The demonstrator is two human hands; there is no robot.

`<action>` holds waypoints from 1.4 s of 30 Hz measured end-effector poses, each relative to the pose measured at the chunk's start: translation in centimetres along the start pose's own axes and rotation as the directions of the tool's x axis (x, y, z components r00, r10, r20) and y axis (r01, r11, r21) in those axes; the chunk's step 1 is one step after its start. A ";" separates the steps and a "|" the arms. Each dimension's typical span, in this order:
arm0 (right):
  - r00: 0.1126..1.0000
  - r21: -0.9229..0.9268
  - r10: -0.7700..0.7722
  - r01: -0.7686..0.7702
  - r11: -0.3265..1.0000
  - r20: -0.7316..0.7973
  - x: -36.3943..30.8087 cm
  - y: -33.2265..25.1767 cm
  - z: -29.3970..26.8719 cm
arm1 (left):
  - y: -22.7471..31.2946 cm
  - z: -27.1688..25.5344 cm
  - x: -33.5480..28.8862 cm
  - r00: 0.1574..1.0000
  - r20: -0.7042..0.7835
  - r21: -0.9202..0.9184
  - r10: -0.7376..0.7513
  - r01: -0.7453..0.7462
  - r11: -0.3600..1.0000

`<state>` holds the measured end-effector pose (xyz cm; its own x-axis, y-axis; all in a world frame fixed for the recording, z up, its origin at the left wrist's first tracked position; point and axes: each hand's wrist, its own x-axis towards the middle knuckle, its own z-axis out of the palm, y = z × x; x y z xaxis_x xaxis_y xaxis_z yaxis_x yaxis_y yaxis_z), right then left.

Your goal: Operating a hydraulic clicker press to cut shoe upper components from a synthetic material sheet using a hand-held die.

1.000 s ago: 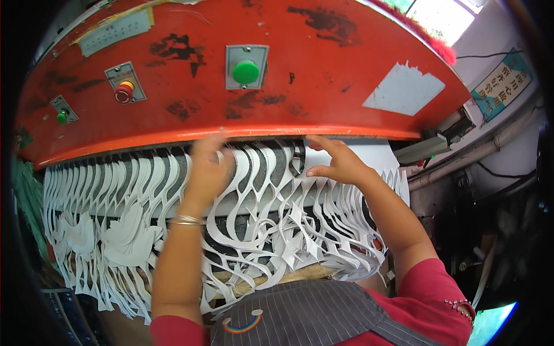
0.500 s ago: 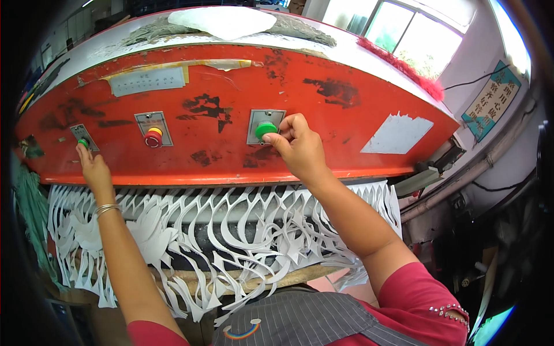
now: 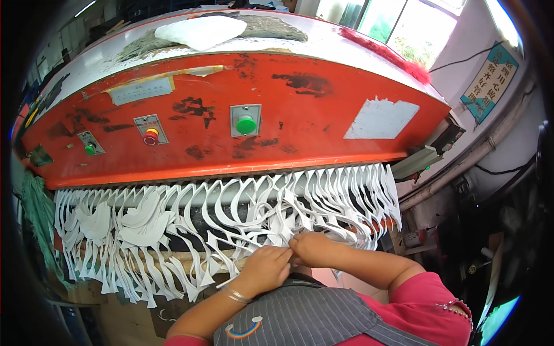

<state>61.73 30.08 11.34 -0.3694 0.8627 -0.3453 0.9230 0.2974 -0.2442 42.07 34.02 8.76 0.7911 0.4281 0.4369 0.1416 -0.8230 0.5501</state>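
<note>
White scrap strips (image 3: 231, 199), cut into a lattice of curved ribbons, hang out from under a red machine (image 3: 219, 153) and over its front edge. My left hand (image 3: 265, 270) and my right hand (image 3: 313, 249) meet at the near edge of these strips, close to my body. Both have curled fingers, with the fingertips nearly touching. Ribbons run right up to the fingers of my right hand, but whatever is pinched there is hidden. Several white cut-out pieces (image 3: 144, 222) lie on the strips to the left.
On the red panel are a large green push button (image 3: 246, 124), a red emergency stop button (image 3: 151, 136) and a small green button (image 3: 90, 150). A white bundle (image 3: 202, 32) rests on top of the machine. Green cloth (image 3: 43, 219) hangs at the left; a pipe (image 3: 461, 179) runs along the right wall.
Both hands have left the two green buttons and come down towards my body, meeting at the near edge of the white strips. The view has shifted slightly.
</note>
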 end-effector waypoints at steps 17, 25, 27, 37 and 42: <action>0.804 -0.053 -0.042 0.013 0.999 -0.594 -1.4 2.6 7.4 | 3.2 5.8 1.1 0.955 0.024 0.330 -0.295 0.271 0.904; 0.906 0.414 -0.404 0.323 0.851 0.123 -2.9 6.3 -10.3 | 2.2 -2.1 5.0 0.858 0.410 -0.082 -0.310 0.373 0.924; 0.942 0.163 -0.303 0.325 0.932 -0.145 0.4 9.1 -12.6 | 0.8 -2.5 7.0 0.945 0.214 -0.150 -0.249 0.284 0.947; 0.814 -0.656 -0.574 0.384 0.650 -0.093 18.0 21.4 -8.2 | -12.7 5.1 14.9 0.899 0.101 0.425 -0.427 0.349 0.835; 0.830 -0.388 -0.508 0.401 0.830 -0.228 16.4 21.1 -11.5 | -13.0 5.4 14.6 0.889 0.119 0.453 -0.443 0.348 0.821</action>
<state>76.38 55.21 10.94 -0.7510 0.6588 0.0442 0.6597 0.7514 0.0101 55.03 48.95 4.17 0.7113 0.7004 0.0600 0.6613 -0.6956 0.2808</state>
